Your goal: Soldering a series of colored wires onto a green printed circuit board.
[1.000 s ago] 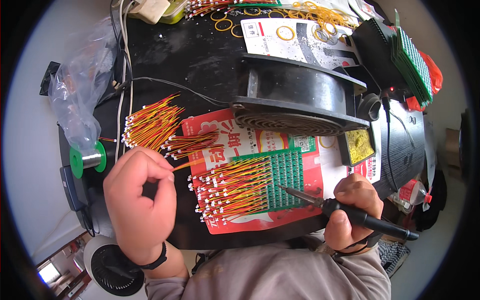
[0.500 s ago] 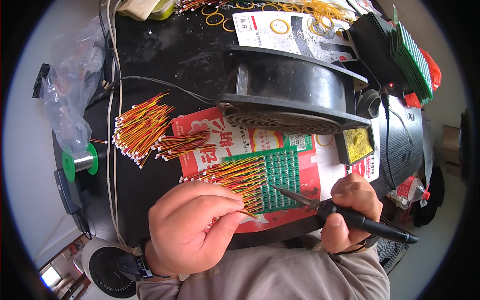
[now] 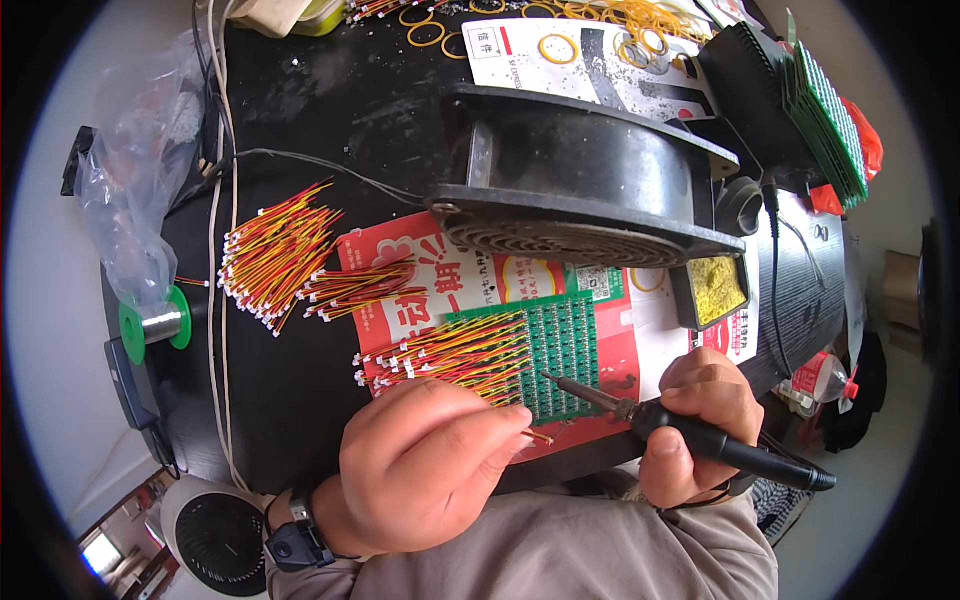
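Between the thumb and fingers of my left hand [image 3: 430, 465] is a short wire lead [image 3: 540, 437], its end poking out to the right; the rest is hidden in the hand. My right hand [image 3: 700, 425] grips a black soldering iron [image 3: 730, 455], whose metal tip points left over the green circuit board panel [image 3: 562, 360]. Rows of red and yellow wires [image 3: 450, 350] lie across the panel's left part, white connectors at their outer ends. Under the panel lies a red printed sheet [image 3: 390, 260].
A black fan [image 3: 590, 170] stands just beyond the panel. A yellow sponge in a tray [image 3: 716, 290] sits to its right, a wire bundle [image 3: 275, 260] to the left. Farther left is a green solder spool [image 3: 155, 325]. Stacked green boards [image 3: 825, 120] and rubber bands [image 3: 640, 25] are at the back.
My left hand has moved right with the wire lead, nearer the panel's lower edge. My right hand and the soldering iron have hardly moved.
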A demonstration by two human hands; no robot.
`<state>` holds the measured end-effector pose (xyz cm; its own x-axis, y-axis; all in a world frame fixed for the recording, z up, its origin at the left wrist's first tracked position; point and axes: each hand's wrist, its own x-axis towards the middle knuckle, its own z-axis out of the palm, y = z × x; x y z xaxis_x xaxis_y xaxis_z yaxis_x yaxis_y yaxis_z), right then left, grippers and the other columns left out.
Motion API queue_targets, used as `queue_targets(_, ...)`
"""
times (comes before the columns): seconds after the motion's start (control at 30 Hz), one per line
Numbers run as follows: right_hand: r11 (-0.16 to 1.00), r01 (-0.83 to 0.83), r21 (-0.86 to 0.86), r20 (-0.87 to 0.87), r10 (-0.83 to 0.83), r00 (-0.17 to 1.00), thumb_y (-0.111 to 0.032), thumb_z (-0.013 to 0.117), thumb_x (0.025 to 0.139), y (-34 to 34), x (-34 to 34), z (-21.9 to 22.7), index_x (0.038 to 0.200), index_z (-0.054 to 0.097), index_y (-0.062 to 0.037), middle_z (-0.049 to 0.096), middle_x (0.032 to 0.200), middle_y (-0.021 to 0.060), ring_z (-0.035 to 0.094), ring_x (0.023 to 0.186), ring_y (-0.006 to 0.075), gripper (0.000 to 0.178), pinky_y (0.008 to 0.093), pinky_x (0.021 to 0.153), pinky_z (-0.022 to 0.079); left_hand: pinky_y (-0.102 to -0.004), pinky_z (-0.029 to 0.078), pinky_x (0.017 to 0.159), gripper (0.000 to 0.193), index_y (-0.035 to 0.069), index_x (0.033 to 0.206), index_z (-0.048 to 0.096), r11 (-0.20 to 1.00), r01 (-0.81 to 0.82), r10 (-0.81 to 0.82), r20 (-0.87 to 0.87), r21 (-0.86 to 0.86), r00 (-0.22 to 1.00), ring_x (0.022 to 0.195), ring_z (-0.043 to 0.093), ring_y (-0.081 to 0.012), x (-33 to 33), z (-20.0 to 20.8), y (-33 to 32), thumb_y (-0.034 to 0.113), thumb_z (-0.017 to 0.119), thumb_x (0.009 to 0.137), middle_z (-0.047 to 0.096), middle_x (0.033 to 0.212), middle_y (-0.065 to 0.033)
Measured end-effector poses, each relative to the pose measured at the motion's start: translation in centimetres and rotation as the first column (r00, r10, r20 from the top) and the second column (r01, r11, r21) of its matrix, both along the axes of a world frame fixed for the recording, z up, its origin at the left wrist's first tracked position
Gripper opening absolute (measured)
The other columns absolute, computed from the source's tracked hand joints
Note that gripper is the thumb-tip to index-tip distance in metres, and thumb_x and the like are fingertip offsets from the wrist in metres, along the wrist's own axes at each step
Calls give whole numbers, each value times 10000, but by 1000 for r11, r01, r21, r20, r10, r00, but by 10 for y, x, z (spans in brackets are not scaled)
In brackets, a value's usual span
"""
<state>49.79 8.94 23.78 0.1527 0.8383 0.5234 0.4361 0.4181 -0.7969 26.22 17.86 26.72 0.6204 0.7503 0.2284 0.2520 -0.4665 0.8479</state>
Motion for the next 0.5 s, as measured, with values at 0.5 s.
queue_targets(0.5, 1000, -9, 0, 27, 9, 1000, -92, 776, 754, 1, 1, 0, 910, 632, 54, 609, 632, 103, 531, 469, 204, 257, 329, 451, 437, -372, 534, 581, 253, -12, 966, 755, 951, 3, 30, -101, 308, 994, 684, 665, -298, 8, -19, -5, -49, 811, 722, 666, 850, -137)
